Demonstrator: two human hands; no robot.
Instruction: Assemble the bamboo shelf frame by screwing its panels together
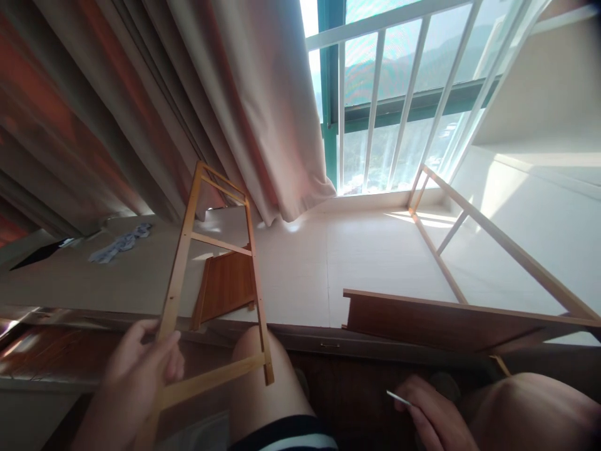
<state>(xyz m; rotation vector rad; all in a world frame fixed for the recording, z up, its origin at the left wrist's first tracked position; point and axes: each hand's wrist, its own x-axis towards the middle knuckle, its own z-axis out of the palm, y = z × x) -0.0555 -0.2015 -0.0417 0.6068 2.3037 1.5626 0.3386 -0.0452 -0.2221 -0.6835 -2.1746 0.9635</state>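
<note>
My left hand (134, 379) is wrapped round one long leg of a light wooden frame (174, 282), which stands tilted up in front of me with several crossbars. The frame's other leg passes in front of my knee. Low on the right, my right hand (429, 410) pinches a thin metal rod (398, 398), perhaps a hex key; most of it is hidden by the fingers. Behind the held frame, a brown slatted wooden panel (230, 279) lies on the white ledge. To the right, a second wooden frame (511, 247) rests with a long brown board (422, 319) along its near side.
The white ledge (300, 269) runs below a window with white bars (370, 113). A grey curtain (267, 106) hangs down to it on the left. A crumpled cloth (119, 243) lies at the left, near a dark flat thing (37, 255). A drawer handle (330, 345) shows under the ledge.
</note>
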